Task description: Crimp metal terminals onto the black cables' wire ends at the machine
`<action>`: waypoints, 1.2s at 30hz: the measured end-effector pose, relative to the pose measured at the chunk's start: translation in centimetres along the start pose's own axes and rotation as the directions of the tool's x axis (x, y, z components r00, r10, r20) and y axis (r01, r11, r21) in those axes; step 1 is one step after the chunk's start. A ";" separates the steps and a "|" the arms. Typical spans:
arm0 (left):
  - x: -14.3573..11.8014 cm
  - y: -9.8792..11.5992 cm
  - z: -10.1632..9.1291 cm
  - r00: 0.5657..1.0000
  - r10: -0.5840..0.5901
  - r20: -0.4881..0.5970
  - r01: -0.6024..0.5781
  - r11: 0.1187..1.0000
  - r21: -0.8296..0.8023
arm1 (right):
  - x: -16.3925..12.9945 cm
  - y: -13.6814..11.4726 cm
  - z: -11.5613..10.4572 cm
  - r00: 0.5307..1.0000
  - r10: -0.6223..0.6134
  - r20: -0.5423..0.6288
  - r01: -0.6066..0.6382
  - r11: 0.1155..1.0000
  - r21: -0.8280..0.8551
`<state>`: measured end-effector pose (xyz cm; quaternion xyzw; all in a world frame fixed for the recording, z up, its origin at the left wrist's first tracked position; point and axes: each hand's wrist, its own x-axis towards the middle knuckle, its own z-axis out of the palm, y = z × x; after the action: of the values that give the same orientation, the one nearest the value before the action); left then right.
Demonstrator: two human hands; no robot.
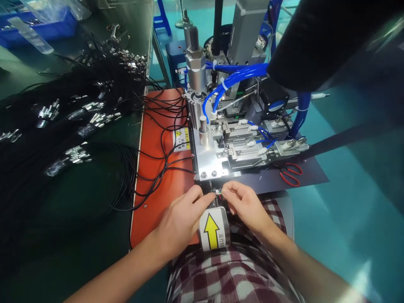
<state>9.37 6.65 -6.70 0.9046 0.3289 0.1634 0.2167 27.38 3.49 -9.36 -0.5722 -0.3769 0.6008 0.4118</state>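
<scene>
A small silvery connector [217, 192] with thin coloured wires lies between my hands, at the front end of the machine's narrow dark track [214, 203]. My right hand [244, 205] pinches at the wires' end with thumb and forefinger. From the other side, my left hand [184, 212] reaches in with fingers bent and one fingertip against the connector. Whatever lies under the left fingers is hidden. Just below the fingertips is a white label with a yellow arrow [211, 231]. Beyond my hands stands the machine's metal plate [210, 162].
Black cables [164, 162] run across the orange-red base [151, 227] to the machine. Bundles of cables with metal ends [77, 153] cover the dark table at left, near a blue bin [59, 27]. Red-handled scissors [290, 174] lie right. A thick black tube [315, 46] hangs overhead.
</scene>
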 end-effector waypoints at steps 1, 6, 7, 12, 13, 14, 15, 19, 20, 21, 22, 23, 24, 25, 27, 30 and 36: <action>0.1 -0.1 0.0 0.999 0.034 0.012 -0.035 0.998 0.047 | 0.2 0.3 -0.1 1.000 0.003 0.006 -0.003 1.000 0.001; 0.3 -0.5 0.0 0.993 0.117 0.013 -0.118 0.984 0.132 | 0.3 0.6 -0.4 1.000 0.025 -0.001 -0.025 1.000 -0.019; 0.3 -0.5 0.0 0.993 0.122 0.007 -0.122 0.983 0.140 | 0.3 0.5 -0.4 1.000 0.026 -0.003 -0.026 0.999 -0.024; 0.1 -0.8 0.2 0.993 0.120 0.013 -0.121 0.979 0.162 | 0.2 0.2 -0.4 1.000 0.029 -0.007 -0.029 0.999 -0.038; 0.1 -0.8 0.2 0.993 0.118 0.016 -0.119 0.979 0.165 | 0.2 0.2 -0.4 0.999 0.030 -0.010 -0.030 0.999 -0.034; 0.2 -0.8 0.3 0.993 0.116 0.019 -0.118 0.978 0.170 | 0.2 0.2 -0.3 0.999 0.032 -0.013 -0.032 0.999 -0.029; 0.2 -0.8 0.3 0.993 0.114 0.023 -0.116 0.978 0.175 | 0.2 0.2 -0.3 0.999 0.034 -0.016 -0.034 0.999 -0.025; 0.3 -0.7 0.4 0.993 0.108 0.037 -0.113 0.974 0.197 | 0.2 0.3 -0.3 0.999 0.041 -0.023 -0.041 0.999 -0.026; 0.3 -0.6 0.4 0.993 0.109 0.039 -0.114 0.973 0.200 | 0.3 0.3 -0.2 0.999 0.040 -0.025 -0.041 0.999 -0.028; 0.2 -0.6 0.4 0.993 0.109 0.040 -0.115 0.973 0.201 | 0.3 0.4 -0.2 0.999 0.038 -0.028 -0.038 0.999 -0.028; 0.2 -0.6 0.4 0.993 0.109 0.039 -0.114 0.973 0.201 | 0.3 0.4 -0.1 0.999 0.034 -0.031 -0.035 0.999 -0.029; 0.1 -0.6 0.4 0.994 0.107 0.037 -0.113 0.973 0.201 | 0.2 0.5 -0.1 0.999 0.027 -0.036 -0.028 0.999 -0.029; 0.1 -0.6 0.4 0.994 0.105 0.035 -0.110 0.973 0.201 | 0.2 0.6 0.0 0.999 0.015 -0.044 -0.017 0.999 -0.032; 0.1 -0.6 0.4 0.994 0.105 0.032 -0.110 0.974 0.201 | 0.2 0.6 0.1 0.999 -0.001 -0.054 -0.001 0.999 -0.037; 0.1 -0.6 0.5 0.994 0.104 0.031 -0.108 0.974 0.202 | 0.1 0.8 0.3 0.996 -0.047 -0.077 0.043 0.998 -0.051; 0.1 -0.7 0.5 0.994 0.102 0.030 -0.106 0.974 0.199 | 0.0 1.3 0.5 0.986 -0.129 -0.109 0.120 0.989 -0.086; 0.0 -0.7 0.6 0.993 0.117 0.024 -0.119 0.972 0.201 | 0.0 2.4 0.7 0.951 -0.274 -0.145 0.247 0.953 -0.177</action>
<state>9.28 6.98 -7.51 0.9408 0.2882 0.1363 0.1155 26.57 2.60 -11.56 -0.5964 -0.4594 0.4593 0.4716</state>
